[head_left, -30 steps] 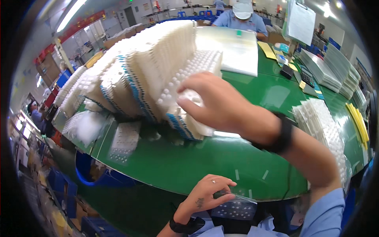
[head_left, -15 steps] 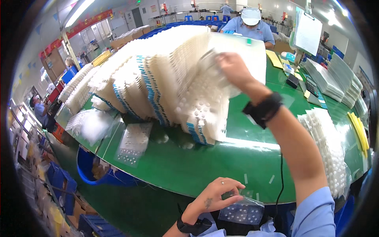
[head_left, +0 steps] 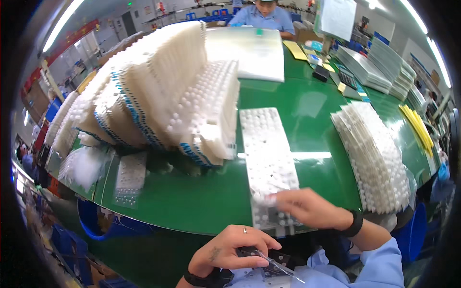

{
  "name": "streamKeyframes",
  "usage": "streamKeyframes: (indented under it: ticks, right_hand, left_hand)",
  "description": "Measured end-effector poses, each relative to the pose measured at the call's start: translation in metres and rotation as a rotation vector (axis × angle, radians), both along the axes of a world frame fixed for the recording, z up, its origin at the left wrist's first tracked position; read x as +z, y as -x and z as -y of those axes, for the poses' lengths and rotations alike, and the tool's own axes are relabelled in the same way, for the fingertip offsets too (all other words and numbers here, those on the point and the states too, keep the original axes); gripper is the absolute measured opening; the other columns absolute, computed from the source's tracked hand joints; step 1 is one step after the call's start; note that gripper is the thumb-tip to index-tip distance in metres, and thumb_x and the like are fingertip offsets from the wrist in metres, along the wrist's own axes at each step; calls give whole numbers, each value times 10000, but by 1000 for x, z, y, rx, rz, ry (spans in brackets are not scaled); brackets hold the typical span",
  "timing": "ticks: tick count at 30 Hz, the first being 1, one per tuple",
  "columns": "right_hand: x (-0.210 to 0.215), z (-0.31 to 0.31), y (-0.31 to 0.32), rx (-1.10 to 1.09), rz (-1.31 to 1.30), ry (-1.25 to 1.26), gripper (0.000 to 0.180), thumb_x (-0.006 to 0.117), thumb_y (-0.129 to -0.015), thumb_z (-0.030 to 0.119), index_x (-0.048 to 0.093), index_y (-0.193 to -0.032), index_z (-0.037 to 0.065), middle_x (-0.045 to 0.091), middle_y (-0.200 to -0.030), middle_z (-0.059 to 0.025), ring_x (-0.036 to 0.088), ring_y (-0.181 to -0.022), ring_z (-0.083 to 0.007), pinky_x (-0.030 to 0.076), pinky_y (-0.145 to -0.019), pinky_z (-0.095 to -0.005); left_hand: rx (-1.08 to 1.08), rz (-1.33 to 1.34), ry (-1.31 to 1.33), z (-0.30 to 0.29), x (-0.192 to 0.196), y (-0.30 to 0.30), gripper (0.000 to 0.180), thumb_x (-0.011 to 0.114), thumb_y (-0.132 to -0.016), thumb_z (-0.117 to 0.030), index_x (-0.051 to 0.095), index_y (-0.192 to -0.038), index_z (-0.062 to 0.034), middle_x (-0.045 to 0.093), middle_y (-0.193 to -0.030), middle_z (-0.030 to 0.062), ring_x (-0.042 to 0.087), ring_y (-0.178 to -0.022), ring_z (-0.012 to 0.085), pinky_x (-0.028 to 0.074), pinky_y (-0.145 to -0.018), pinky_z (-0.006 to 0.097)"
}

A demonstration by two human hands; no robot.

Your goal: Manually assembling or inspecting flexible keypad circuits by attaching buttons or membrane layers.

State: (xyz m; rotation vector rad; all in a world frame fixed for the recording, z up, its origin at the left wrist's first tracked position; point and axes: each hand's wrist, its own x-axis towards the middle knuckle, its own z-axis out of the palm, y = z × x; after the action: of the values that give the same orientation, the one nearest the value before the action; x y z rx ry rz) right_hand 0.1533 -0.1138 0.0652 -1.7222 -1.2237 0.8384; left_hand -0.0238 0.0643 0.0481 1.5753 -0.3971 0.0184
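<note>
A long white sheet covered in raised round dots (head_left: 269, 149) lies on the green table in front of me. My right hand (head_left: 309, 207) is closed at its near end, fingertips pinching the sheet; motion blurs them slightly. My left hand (head_left: 233, 249) is low at the table's front edge, over my lap. Its thumb and fingers are closed on the rim of a clear plastic bag (head_left: 276, 264) with pale dots. To the left stands a tall stack of similar white dotted sheets (head_left: 211, 93) with blue marks along the edges.
Another pile of dotted sheets (head_left: 372, 158) leans at the right, beside yellow strips (head_left: 417, 127). A bagged dotted sheet (head_left: 130, 175) lies at left, near a blue bin (head_left: 89, 225). Farther off are clear sheets (head_left: 269, 57), a calculator (head_left: 346, 79) and a seated co-worker (head_left: 264, 18).
My right hand has come down from the tall stack toward me, and a dotted sheet now lies on the table under it. The left hand still holds the bag. The view has shifted right.
</note>
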Motion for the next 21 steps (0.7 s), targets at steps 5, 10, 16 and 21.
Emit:
streamKeyframes:
  ticks: [5,10,16,21]
  right_hand:
    - [32,26,-37,-747,-127,-528,295,487,-1024,194,675,-1117,-13,713,-984,-42,635,-857,-90,501,-751,-257]
    - [53,63,-8,-524,668,-345,273,563,-919,16,638,-1179,-22,682,-1152,-152,664,-1029,-250,514,-883,-347]
    - [-32,62,26,-294,360,-182,322,632,-884,14,640,-1206,14,650,-1208,-178,616,-1137,-343,477,-985,-381]
    - [-42,61,19,-557,-341,-424,272,525,-990,86,624,-1206,-46,627,-1279,-172,611,-1166,-249,448,-1021,-351]
  left_hand:
    - [88,36,-281,14,-4,-30,168,746,-800,-204,662,-792,-58,653,-1278,105,474,-1333,346,310,-1088,468]
    - [311,-31,-502,15,-34,-31,192,767,-788,-219,670,-822,-58,641,-1303,108,461,-1351,318,293,-1103,463]
    - [313,-61,-368,13,-31,-36,166,752,-780,-193,676,-784,-45,674,-1227,149,514,-1304,333,308,-1113,464]
    - [299,-46,5,-3,-26,-15,168,775,-731,-167,683,-750,-27,698,-1156,175,559,-1248,356,386,-1073,459]
